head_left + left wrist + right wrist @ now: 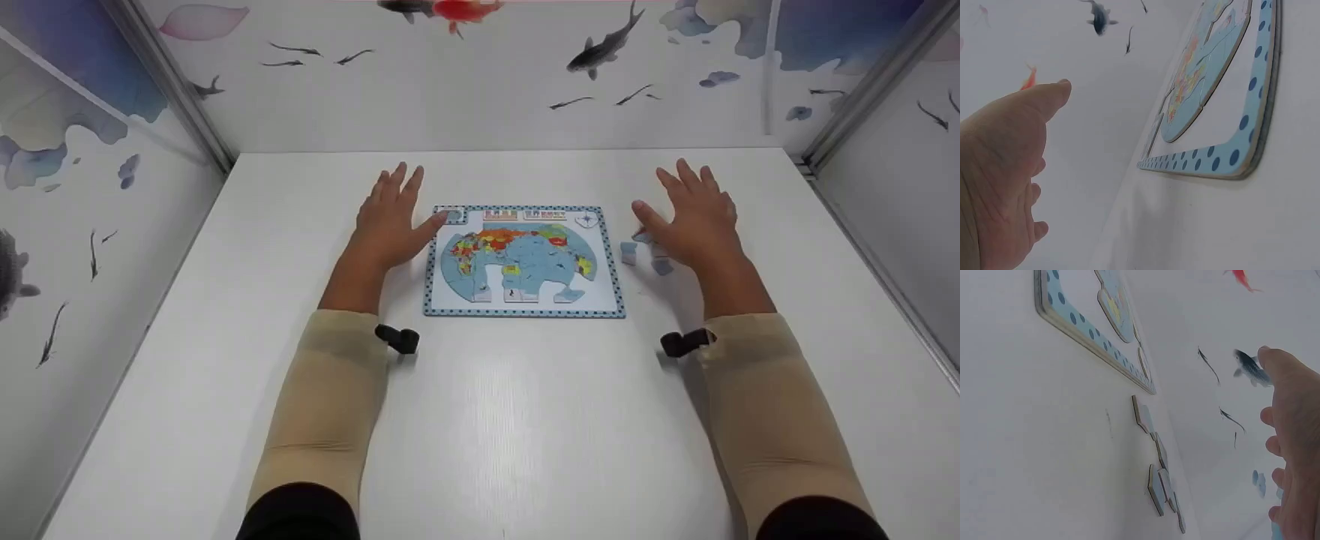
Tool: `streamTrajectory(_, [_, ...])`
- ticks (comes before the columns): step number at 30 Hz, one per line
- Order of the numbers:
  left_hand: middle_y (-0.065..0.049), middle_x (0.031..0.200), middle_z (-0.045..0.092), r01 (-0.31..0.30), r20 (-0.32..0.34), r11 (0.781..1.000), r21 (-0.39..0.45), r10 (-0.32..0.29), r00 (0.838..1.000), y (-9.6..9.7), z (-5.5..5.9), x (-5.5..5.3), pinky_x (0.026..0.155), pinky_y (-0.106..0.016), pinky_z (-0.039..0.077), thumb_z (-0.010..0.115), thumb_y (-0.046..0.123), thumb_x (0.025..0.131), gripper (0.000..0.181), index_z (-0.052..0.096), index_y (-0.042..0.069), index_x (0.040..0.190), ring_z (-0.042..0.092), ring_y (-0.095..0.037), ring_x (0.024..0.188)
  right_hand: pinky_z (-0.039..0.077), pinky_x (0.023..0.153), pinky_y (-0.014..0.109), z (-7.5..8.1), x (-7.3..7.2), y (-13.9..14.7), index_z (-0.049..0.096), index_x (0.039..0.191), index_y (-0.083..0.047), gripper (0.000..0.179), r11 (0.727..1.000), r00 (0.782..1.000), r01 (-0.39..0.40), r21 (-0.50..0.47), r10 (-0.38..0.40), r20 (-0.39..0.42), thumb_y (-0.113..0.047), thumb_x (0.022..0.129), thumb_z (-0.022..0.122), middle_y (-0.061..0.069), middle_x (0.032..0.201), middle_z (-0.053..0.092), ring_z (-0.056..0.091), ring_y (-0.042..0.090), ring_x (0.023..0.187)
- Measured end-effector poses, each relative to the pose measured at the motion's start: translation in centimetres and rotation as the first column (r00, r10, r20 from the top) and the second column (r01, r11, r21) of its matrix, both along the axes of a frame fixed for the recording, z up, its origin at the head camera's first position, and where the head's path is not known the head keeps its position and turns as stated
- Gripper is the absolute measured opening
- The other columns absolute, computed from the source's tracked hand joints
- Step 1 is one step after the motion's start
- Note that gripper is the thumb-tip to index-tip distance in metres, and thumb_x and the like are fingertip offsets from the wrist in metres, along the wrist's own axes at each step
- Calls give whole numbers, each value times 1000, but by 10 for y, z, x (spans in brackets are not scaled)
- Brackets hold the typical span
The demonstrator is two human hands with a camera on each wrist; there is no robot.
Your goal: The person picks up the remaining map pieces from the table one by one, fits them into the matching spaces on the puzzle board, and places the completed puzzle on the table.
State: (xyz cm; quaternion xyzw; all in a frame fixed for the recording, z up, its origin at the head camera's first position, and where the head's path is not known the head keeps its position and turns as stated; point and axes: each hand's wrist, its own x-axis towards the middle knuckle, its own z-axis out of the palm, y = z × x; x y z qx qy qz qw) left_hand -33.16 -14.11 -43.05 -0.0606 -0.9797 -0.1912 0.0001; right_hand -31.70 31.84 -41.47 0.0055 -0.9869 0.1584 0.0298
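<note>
A world-map jigsaw puzzle [525, 262] lies in a tray with a blue dotted border [525, 313], partly filled, with white gaps along its lower side. My left hand [394, 217] hovers by the tray's left edge, fingers spread and straight, its thumb overlapping the upper left corner in the head view. To the right of the tray, my right hand [697, 217] is held with spread fingers above several loose puzzle pieces [628, 253], hiding some of them. Both palms hold nothing. In the right wrist view the loose pieces [1156, 489] lie in a cluster beside the tray's corner.
The white table [525, 420] has a white back panel [480, 97] painted with fish, and similar side panels with metal posts [180, 90] at the corners. A black wrist camera [397, 340] sits at the left cuff, another camera [684, 343] at the right.
</note>
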Motion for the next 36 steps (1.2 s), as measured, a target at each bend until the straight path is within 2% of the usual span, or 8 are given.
streamTrajectory(3, [6,183,-6,9,14,1000,14,-9,1000,-5,0,0,137,-62,11,48,75,100,94,-3,41,172,-6,-28,171,-1,129,78,0,0,8,12,174,-29,91,1000,1000,4,-2,-4,1,-78,102,35,7,183,-4,-10,41,169])
streamTrajectory(9, [9,183,-6,37,86,999,38,-40,995,-19,-1,5,136,-66,11,52,71,101,93,-3,44,171,-6,-26,172,0,128,80,0,0,22,10,174,-29,91,1000,1000,15,-4,-15,21,-79,102,35,8,183,-5,-10,42,169])
streamTrajectory(16, [10,183,-1,69,156,991,115,-86,984,-24,-5,6,136,-65,14,60,66,100,93,2,48,171,1,-27,172,2,127,81,0,2,34,9,174,-25,93,1000,999,19,-14,-18,36,-79,102,34,11,183,-4,-8,44,168])
streamTrajectory(20, [9,183,4,104,218,988,114,-127,968,-26,-9,6,136,-63,16,69,59,97,95,12,45,171,2,-27,172,7,127,80,-2,1,40,10,174,-28,94,996,998,34,-85,-29,62,-80,101,37,11,183,1,0,46,168])
streamTrajectory(26, [8,182,11,176,297,979,104,-199,934,-30,-13,7,137,-59,16,80,48,92,97,25,38,170,4,-26,172,14,130,75,-10,1,63,13,174,-27,96,978,992,68,-199,-45,115,-79,100,44,18,182,8,8,50,167])
streamTrajectory(31, [10,181,19,185,345,977,105,-210,915,-28,-16,7,137,-57,19,85,42,89,94,34,40,167,11,-25,171,20,128,75,-16,-1,77,17,174,-25,95,972,992,70,-225,-43,121,-76,99,48,20,180,14,20,51,163])
streamTrajectory(36, [12,179,23,189,371,978,93,-210,904,-29,-16,8,137,-58,20,86,42,89,89,39,40,165,12,-23,171,32,124,74,-23,-3,77,21,173,-26,89,963,985,106,-247,-67,160,-70,102,52,20,177,25,34,49,156])
